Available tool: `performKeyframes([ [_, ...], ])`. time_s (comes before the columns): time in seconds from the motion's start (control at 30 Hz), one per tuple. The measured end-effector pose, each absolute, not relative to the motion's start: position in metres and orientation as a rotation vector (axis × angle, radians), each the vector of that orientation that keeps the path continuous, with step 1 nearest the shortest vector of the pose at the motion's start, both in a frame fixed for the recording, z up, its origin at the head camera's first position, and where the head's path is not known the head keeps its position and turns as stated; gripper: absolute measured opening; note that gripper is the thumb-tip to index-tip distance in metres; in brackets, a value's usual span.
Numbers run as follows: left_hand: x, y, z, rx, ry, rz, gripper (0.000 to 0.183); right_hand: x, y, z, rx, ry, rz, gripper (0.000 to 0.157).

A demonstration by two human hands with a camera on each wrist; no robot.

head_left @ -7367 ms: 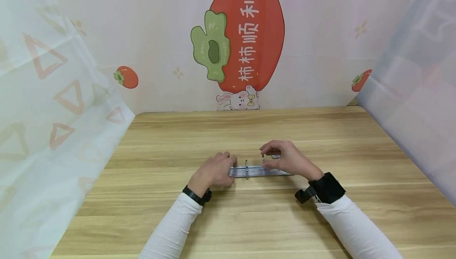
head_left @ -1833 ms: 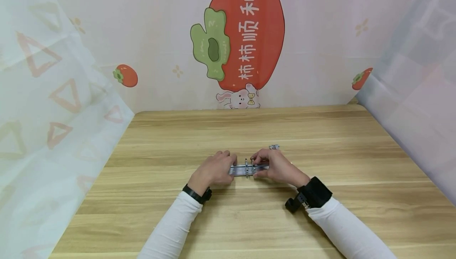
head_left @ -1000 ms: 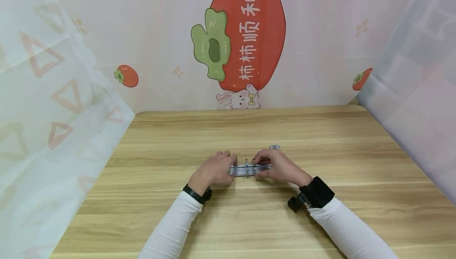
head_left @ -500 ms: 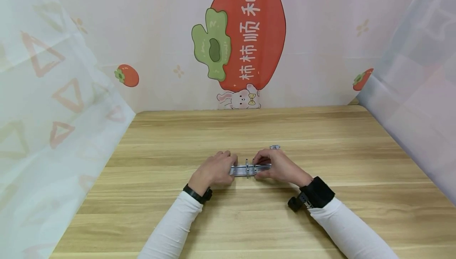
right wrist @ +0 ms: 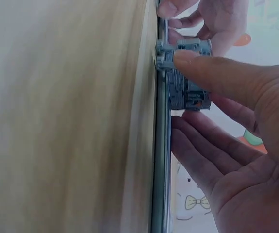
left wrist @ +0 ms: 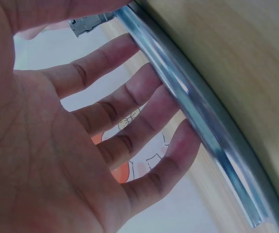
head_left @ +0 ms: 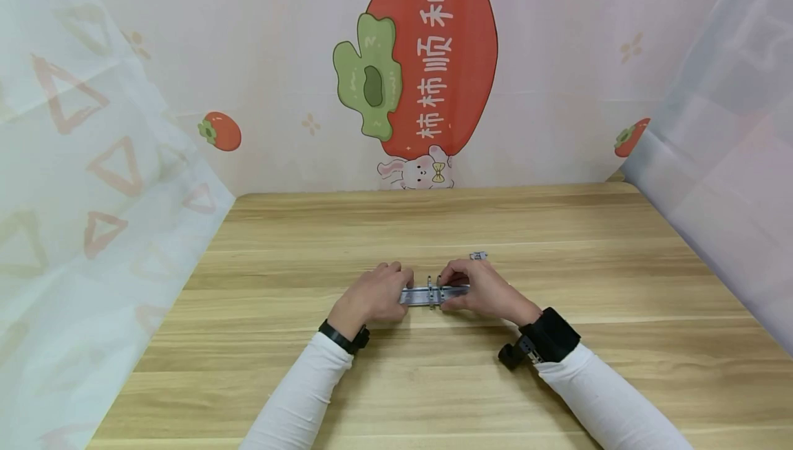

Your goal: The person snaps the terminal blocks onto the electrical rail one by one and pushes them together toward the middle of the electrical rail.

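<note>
In the head view, a silver DIN rail point(head_left: 416, 296) lies across the table. My left hand point(head_left: 374, 293) grips its left part, thumb at the near edge and fingers along the far edge. The left wrist view shows those fingertips point(left wrist: 185, 136) against the slotted metal rail point(left wrist: 178, 92). A thin grey terminal block point(head_left: 430, 292) stands upright across the rail. Just right of it, my right hand point(head_left: 486, 290) pinches a second grey terminal block point(head_left: 441, 293) between thumb and fingers. In the right wrist view the thumb presses the grey blocks point(right wrist: 197, 99) at the rail; any gap between them is hard to tell.
A small grey piece point(head_left: 478, 255) lies loose on the table behind my right hand. The wooden table point(head_left: 421, 381) is bordered by a printed backdrop point(head_left: 285, 78) and by sheets at both sides. My right hand covers the rail's right end.
My right hand has moved left, bringing the second block from above the rail onto it, beside the first. The loose piece appears slightly farther back. Over the last second, only slight finger shifts show.
</note>
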State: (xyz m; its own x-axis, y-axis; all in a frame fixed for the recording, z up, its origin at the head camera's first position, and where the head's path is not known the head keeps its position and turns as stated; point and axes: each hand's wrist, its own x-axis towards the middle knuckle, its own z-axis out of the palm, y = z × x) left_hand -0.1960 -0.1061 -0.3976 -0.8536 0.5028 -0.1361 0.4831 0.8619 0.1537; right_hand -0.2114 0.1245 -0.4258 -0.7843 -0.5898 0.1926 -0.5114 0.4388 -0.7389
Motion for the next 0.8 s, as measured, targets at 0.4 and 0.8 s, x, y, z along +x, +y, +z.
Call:
performKeyframes([
  [0.4, -0.1964, -0.1056, -0.3963, 0.764, 2.862, 0.154, 0.034, -0.2103, 0.1186, -0.4247, -1.014, 2.582, -1.274, 0.035],
  [0.8, -0.1961, -0.1056, -0.3968, 0.761, 2.865, 0.147, 0.034, -0.2107, 0.1164, -0.4258, -1.033, 2.606, -1.246, 0.036],
])
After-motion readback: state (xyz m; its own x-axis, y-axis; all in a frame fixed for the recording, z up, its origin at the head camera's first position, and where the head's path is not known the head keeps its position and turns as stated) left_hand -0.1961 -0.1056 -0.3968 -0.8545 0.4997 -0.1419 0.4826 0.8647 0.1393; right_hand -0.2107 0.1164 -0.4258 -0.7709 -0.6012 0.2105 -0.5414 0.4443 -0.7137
